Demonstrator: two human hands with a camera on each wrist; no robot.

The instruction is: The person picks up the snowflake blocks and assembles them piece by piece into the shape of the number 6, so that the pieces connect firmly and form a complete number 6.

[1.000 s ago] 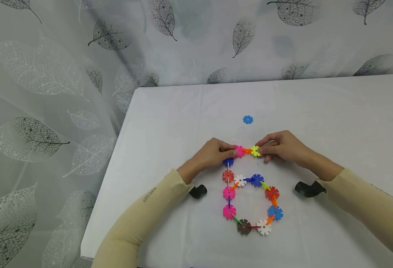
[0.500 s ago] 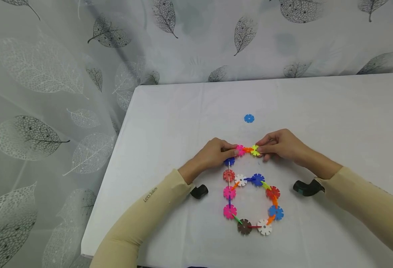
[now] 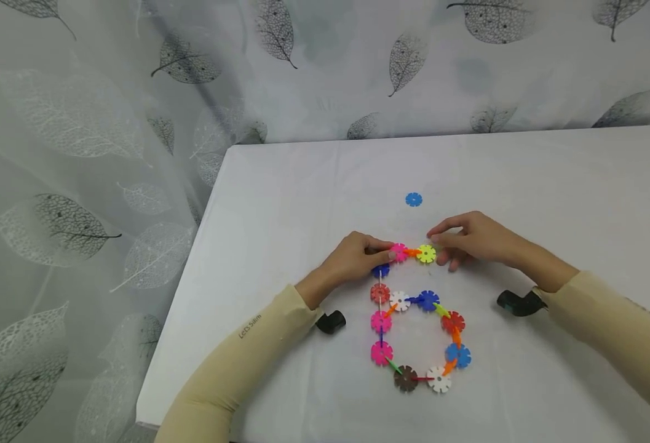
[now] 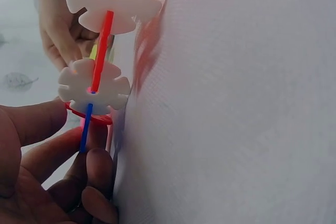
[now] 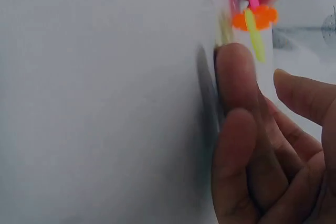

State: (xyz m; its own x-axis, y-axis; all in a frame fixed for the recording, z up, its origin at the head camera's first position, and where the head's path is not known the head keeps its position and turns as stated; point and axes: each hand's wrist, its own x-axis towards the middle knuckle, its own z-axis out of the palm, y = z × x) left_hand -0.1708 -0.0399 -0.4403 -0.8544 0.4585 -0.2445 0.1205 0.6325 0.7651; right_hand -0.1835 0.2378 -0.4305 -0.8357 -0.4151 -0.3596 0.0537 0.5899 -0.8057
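Observation:
Notched plastic snap discs in many colours are joined into a chain on the white table, shaped like a 6. At its top end my left hand (image 3: pixel 352 258) pinches the pink disc (image 3: pixel 400 251) between thumb and fingers. An orange disc (image 3: pixel 412 252), standing edge-on, links it to the yellow disc (image 3: pixel 427 253) at the chain's tip. My right hand (image 3: pixel 475 239) is just right of the yellow disc, thumb and fingers apart with nothing between them. In the right wrist view the yellow disc (image 5: pixel 255 38) appears edge-on beyond the fingertips.
A loose blue disc (image 3: pixel 414 199) lies farther back on the white-covered table (image 3: pixel 280 203). The chain's closed loop, with a brown disc (image 3: pixel 406 379) at the bottom, lies nearer me. Black wrist devices (image 3: pixel 331 322) sit by both sleeves. A leaf-print curtain (image 3: pixel 325 74) hangs behind.
My right hand has let go of the yellow disc and drawn slightly right, its fingers parting. The left hand keeps its pinch on the pink disc.

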